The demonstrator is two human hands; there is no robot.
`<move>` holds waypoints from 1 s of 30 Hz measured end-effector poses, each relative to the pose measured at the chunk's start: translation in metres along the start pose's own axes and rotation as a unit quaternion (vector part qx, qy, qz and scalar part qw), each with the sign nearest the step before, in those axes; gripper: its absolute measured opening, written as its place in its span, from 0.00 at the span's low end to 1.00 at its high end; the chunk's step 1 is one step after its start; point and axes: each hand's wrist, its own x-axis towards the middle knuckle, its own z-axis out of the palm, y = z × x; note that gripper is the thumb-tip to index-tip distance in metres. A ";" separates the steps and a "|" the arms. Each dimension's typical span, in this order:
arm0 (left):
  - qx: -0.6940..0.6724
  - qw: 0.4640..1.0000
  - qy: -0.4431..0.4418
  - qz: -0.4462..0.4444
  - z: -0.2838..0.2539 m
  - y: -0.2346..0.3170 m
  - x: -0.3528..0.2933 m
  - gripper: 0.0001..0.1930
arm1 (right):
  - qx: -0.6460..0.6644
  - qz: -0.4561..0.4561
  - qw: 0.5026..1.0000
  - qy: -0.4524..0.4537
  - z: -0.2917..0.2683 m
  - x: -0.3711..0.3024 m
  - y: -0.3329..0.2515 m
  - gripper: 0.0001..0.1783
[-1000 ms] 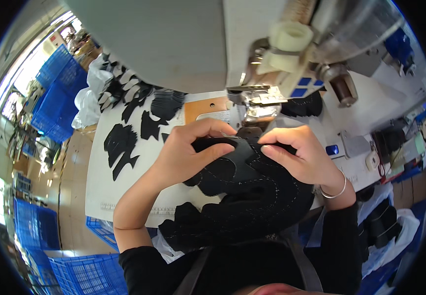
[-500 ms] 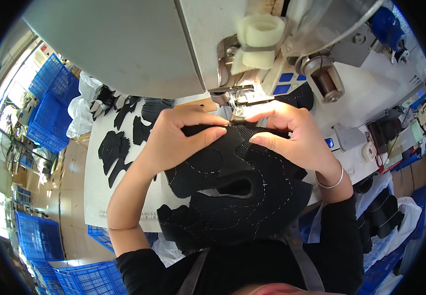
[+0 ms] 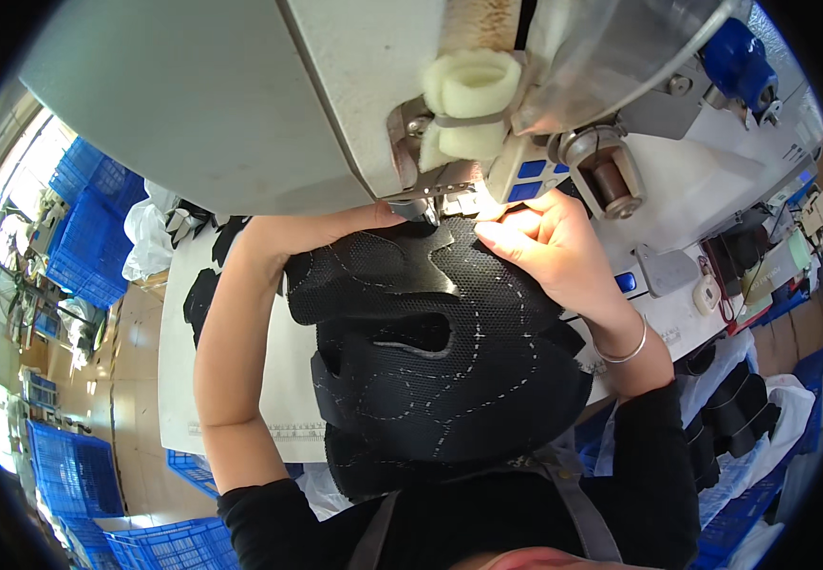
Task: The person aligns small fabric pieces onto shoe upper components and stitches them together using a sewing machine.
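1. The left hand (image 3: pixel 321 228) reached in at the far left edge of the black mesh piece (image 3: pixel 402 391); its thumb lay along that edge, but the sewing machine (image 3: pixel 193 114) hid the fingers, so I could not tell whether they gripped.
2. The right hand (image 3: pixel 556 249) was at the far right edge, narrow, fingers curled and thumb touching the mesh (whether it pinched the cloth, I could not tell).
3. The mesh piece, marked with pale dashed stitching and an oblong opening, lay on the white table (image 3: pixel 286 380), its far edge by the presser foot (image 3: pixel 435 209).
4. A brown thread spool (image 3: pixel 608 180) stood beyond the right hand; a silver bangle (image 3: pixel 623 360) circled that wrist.
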 end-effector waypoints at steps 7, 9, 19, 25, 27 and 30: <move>0.217 0.966 0.046 0.134 0.016 0.005 -0.030 0.15 | 0.019 -0.044 0.998 0.032 0.003 0.000 0.006 0.11; 0.268 0.921 0.067 0.274 0.027 0.012 -0.050 0.19 | 0.019 -0.009 1.000 0.022 0.001 0.001 0.005 0.12; 0.469 0.799 0.183 0.329 0.057 0.010 -0.056 0.17 | 0.004 0.002 0.998 0.061 0.005 -0.002 0.006 0.07; 0.467 0.783 0.162 0.378 0.042 0.011 -0.050 0.17 | -0.413 -0.165 0.890 0.099 0.004 -0.021 -0.017 0.15; 0.539 0.746 0.158 0.358 0.050 0.028 -0.059 0.15 | -0.474 -0.246 0.837 0.117 0.017 -0.032 -0.031 0.16; 0.542 0.772 0.145 0.299 0.069 0.061 -0.064 0.14 | -0.552 -0.300 0.774 0.070 0.043 -0.033 -0.026 0.27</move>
